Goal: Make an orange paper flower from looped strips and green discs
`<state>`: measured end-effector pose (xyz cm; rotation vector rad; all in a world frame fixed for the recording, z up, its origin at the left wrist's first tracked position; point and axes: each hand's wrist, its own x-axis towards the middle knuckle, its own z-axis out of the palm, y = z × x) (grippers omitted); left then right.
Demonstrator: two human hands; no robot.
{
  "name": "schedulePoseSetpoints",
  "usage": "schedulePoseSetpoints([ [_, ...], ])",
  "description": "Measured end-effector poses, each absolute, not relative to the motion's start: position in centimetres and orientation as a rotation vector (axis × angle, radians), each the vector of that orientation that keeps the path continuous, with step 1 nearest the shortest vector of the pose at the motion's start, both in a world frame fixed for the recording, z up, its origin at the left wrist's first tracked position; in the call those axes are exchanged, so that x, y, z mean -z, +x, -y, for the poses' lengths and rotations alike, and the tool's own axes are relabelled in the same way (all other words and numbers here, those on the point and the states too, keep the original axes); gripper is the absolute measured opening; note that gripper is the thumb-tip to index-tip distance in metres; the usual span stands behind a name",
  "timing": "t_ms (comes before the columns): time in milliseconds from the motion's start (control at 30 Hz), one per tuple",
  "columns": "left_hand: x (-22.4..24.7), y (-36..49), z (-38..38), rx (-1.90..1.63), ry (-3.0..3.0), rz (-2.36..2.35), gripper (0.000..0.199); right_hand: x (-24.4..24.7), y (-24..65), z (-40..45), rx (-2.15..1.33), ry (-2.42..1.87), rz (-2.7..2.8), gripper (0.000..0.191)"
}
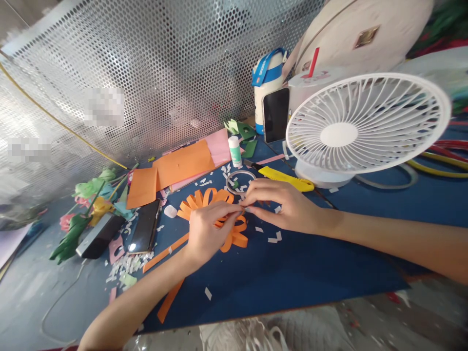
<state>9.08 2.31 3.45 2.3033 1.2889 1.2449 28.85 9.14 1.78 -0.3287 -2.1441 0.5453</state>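
My left hand (pixel 210 226) and my right hand (pixel 280 204) meet at the fingertips, both closed in a pinch. What sits between the fingertips is too small to make out. Beneath and behind them lies an orange looped-paper flower (pixel 239 240), partly covered by my left hand. Orange paper strips (pixel 170 303) lie on the table by my left forearm. Just beyond my right hand are a yellow utility knife (pixel 287 179) and a roll of tape (pixel 228 183). A glue stick (pixel 235 152) stands farther back.
A white fan (pixel 339 135) stands at the right, with a phone (pixel 276 115) and a bottle (pixel 259 105) behind it. Orange paper sheets (pixel 185 163), another phone (pixel 144 228), paper flowers (pixel 100 212) and scattered scraps (pixel 124 263) lie left. A perforated metal panel (pixel 164 63) borders the back.
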Motion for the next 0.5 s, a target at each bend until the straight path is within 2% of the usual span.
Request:
schedulePoseSetpoints([
  [500, -3.59, 9.17, -1.98, -1.252, 2.527, -1.249, 0.013, -1.95, 28.67, -8.48, -0.541, -0.362, 2.092, 0.012],
])
